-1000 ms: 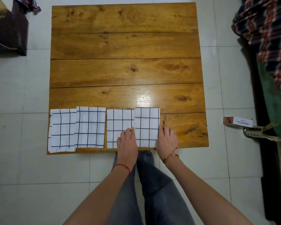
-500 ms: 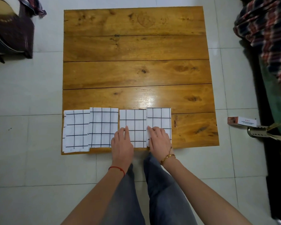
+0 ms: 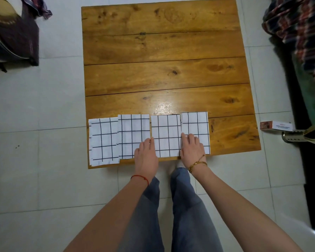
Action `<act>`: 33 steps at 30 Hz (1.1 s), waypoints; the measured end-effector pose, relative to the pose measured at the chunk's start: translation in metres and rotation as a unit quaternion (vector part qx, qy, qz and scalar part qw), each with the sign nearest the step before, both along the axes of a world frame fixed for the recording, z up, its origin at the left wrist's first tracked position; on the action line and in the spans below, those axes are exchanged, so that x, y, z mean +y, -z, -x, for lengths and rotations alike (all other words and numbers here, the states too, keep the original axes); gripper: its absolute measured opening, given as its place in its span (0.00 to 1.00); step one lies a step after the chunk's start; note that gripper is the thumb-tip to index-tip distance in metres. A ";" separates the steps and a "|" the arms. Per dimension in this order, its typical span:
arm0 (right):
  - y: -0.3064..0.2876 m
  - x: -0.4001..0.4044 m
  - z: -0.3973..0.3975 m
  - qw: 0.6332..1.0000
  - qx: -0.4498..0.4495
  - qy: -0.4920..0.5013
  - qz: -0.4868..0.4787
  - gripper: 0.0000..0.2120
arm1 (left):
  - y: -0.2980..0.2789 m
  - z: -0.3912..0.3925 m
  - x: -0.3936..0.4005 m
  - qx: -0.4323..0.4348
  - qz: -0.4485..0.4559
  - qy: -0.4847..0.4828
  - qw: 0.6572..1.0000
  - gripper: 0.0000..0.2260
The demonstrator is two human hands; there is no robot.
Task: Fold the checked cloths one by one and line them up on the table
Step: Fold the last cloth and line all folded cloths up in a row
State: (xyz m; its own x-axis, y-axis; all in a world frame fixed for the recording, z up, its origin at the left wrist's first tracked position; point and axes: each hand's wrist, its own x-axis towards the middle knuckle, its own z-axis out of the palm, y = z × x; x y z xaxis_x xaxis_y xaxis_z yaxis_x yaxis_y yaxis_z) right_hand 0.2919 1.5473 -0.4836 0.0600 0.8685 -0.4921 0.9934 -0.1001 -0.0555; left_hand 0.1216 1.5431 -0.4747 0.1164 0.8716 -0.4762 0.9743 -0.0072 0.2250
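Four folded checked cloths lie in a row along the near edge of the wooden table (image 3: pixel 164 51); the first cloth (image 3: pixel 103 140) sits at the left corner, its near edge slightly overhanging the table edge; the second cloth (image 3: pixel 133 133) overlaps the first's right edge; the third cloth (image 3: pixel 166 135) lies just beside the second with a thin gap between them; the fourth cloth (image 3: pixel 195 124) overlaps the third's right edge and sits a little farther back. The left hand (image 3: pixel 146 155) rests flat with fingers straight and together on the seam between the second and third cloths; the right hand (image 3: pixel 192 149) lies flat, fingers slightly spread, on the near left part of the fourth cloth. Right of the fourth cloth the near plank is bare to the table's right edge; the planks behind the row are bare wood; tiled floor (image 3: pixel 35 179) surrounds the table, with a small box (image 3: pixel 276 126) on it to the right.
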 end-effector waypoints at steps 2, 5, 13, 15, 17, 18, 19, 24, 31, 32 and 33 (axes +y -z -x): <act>-0.001 -0.001 0.004 1.000 -0.005 -0.002 0.010 0.29 | 0.000 0.003 -0.002 -0.015 -0.003 0.001 1.000 0.29; -0.003 -0.001 0.009 1.000 -0.015 0.003 0.017 0.29 | 0.002 0.008 -0.004 -0.036 -0.005 0.013 0.999 0.29; -0.010 -0.001 0.022 0.998 -0.018 0.028 -0.057 0.22 | -0.003 0.029 -0.004 -0.068 -0.023 0.027 0.997 0.27; -0.014 0.003 0.036 0.997 0.014 0.000 -0.074 0.19 | -0.006 0.041 -0.003 -0.059 -0.038 0.003 0.998 0.26; -0.017 0.005 0.055 0.996 0.052 -0.034 -0.067 0.18 | -0.008 0.058 -0.002 -0.041 -0.047 -0.027 0.998 0.27; -0.018 0.006 0.065 0.995 0.072 -0.042 -0.059 0.18 | -0.008 0.067 -0.002 -0.030 -0.048 -0.043 0.997 0.27; -0.018 0.007 0.074 0.994 0.088 -0.044 -0.052 0.19 | -0.007 0.076 -0.002 -0.020 -0.046 -0.058 0.997 0.27; -0.012 0.007 0.104 0.995 0.085 -0.057 -0.015 0.21 | -0.002 0.112 -0.002 0.014 -0.009 -0.082 0.996 0.29; -0.003 0.006 0.113 0.997 0.063 -0.052 0.006 0.24 | 0.001 0.115 -0.014 -0.017 0.020 -0.045 0.999 0.28; -0.003 0.006 0.112 0.997 0.064 -0.051 0.004 0.23 | 0.002 0.114 -0.015 -0.017 0.017 -0.039 0.999 0.29; -0.003 0.005 0.112 0.997 0.064 -0.051 0.002 0.23 | 0.003 0.115 -0.017 -0.017 0.013 -0.031 0.999 0.29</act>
